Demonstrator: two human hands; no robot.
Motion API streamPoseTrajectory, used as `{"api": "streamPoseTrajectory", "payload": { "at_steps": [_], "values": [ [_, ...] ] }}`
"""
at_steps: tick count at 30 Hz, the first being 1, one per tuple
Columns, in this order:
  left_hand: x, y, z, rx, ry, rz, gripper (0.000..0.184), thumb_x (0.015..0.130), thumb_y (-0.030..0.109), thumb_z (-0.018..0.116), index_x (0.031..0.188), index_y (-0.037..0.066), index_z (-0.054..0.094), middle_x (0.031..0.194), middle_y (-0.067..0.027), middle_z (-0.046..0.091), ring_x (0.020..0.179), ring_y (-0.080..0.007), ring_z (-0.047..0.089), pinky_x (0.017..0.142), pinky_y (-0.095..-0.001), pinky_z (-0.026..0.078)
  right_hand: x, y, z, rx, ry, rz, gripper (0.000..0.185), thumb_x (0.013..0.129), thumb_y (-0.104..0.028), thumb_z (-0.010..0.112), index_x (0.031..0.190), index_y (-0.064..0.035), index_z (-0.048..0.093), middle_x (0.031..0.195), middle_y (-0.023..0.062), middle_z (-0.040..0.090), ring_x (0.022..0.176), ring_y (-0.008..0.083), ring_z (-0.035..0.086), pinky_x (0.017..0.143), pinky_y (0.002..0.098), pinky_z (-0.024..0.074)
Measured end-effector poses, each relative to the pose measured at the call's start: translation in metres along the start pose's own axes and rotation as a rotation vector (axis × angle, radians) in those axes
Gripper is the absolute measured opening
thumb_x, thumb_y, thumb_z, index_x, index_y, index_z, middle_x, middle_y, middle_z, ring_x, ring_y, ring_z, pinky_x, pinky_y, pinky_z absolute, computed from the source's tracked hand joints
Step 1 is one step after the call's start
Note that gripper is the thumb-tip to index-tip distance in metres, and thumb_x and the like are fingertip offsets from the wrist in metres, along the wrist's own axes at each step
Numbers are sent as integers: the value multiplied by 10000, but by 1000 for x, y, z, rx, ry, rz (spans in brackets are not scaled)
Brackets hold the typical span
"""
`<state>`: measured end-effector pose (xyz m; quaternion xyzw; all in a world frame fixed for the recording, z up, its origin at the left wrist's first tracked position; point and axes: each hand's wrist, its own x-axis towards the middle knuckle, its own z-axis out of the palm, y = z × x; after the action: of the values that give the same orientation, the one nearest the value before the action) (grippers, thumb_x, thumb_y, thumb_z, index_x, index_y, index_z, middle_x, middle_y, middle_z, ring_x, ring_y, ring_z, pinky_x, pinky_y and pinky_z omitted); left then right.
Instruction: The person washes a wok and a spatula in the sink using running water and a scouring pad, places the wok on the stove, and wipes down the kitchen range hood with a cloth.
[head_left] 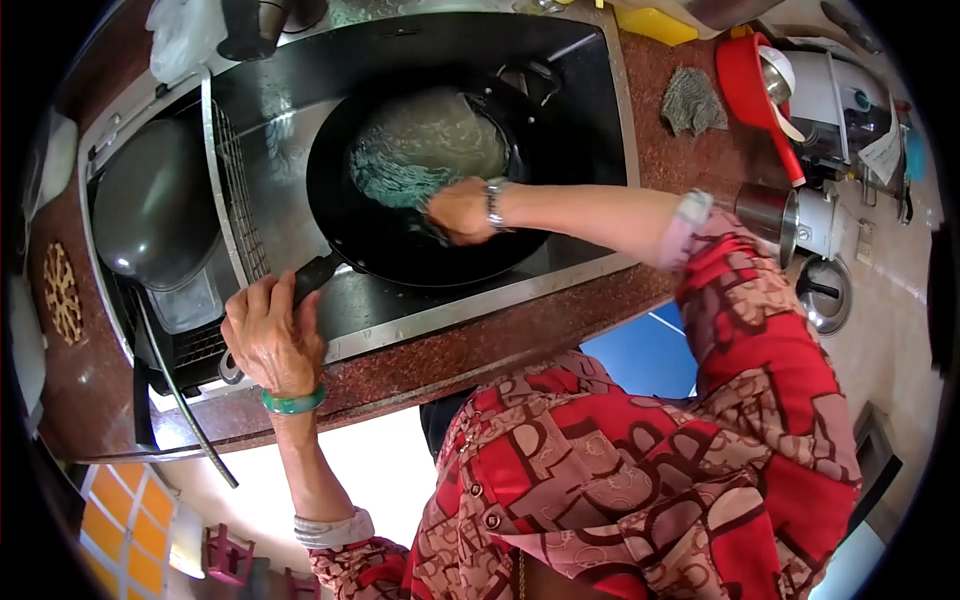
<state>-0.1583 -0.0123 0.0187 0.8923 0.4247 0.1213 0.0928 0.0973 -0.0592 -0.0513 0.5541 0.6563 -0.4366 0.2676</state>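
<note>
A black wok [400,250] with water in it rests in the dark sink basin [285,150]. At the lower left of the wok, my left hand [272,335] is wrapped round its black handle [318,275]. Inside the wok, at the edge of the rippling water [430,140], is my right hand [462,210]. Its fingers are bent down and partly hidden, and I cannot make out what is in them. A wire rack [235,190] stands upright left of the wok.
A dark domed lid or pan [155,205] lies in the left basin. A grey scouring cloth [692,101], a red container [745,85] and a metal pot [768,215] are on the right. A flexible hose [185,400] hangs over the counter's front edge.
</note>
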Motion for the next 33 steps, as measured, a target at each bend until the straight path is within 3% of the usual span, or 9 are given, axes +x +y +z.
{"api": "streamPoseTrajectory", "payload": {
  "at_steps": [5,11,15,17,19,22,23,29,33],
  "values": [
    [0,1,2,18,6,19,269,651,197,724,881,72,664,861,-48,617,857,-233,533,739,-360,393,78,21,-28,89,231,21,222,711,-130,572,867,12,643,903,167,642,841,286,626,710,363,498],
    [-2,3,1,48,-36,4,290,648,166,722,916,81,650,892,-63,610,889,-252,540,744,-373,401,62,-22,-7,724,-36,-392,214,709,-133,502,768,20,638,676,151,639,635,216,621,553,348,474],
    [-1,3,1,56,-44,8,288,650,170,721,915,81,649,892,-68,608,885,-254,540,743,-375,399,54,36,44,191,-372,-761,221,676,-120,457,731,7,630,571,126,603,575,207,580,562,339,461],
    [-2,3,1,59,-43,2,286,652,170,720,914,81,649,892,-69,607,883,-255,540,743,-375,399,-24,41,-5,-89,-340,-186,204,706,-142,498,753,-15,650,664,128,635,645,226,606,575,350,477],
    [-2,3,2,51,-22,16,277,657,173,718,908,78,651,888,-72,607,877,-257,540,741,-375,400,-18,66,-6,-357,-99,-13,198,737,-163,526,791,-31,664,815,117,657,773,238,629,619,370,497],
    [-3,1,4,51,-8,20,257,682,206,715,889,62,664,878,-70,615,870,-248,527,740,-373,393,53,93,-9,-214,3,37,243,751,-184,543,908,-39,657,897,118,648,851,262,620,685,391,497],
    [-3,0,4,55,-9,16,257,682,206,715,889,62,664,878,-70,615,870,-248,527,740,-373,393,61,80,-3,-206,268,166,231,753,-187,533,881,-39,655,921,123,647,903,268,613,725,391,494],
    [-5,0,5,42,31,31,262,670,200,718,883,60,659,881,-65,611,880,-250,524,760,-379,394,92,9,-15,184,272,-200,267,682,-119,497,872,11,631,908,210,622,869,316,603,742,377,475],
    [-5,1,4,60,-1,-3,294,627,175,727,890,72,644,879,-52,597,885,-247,520,766,-377,392,48,-21,18,502,51,-376,215,688,-97,488,757,45,633,706,181,626,656,256,623,559,386,478]
  ]
}}
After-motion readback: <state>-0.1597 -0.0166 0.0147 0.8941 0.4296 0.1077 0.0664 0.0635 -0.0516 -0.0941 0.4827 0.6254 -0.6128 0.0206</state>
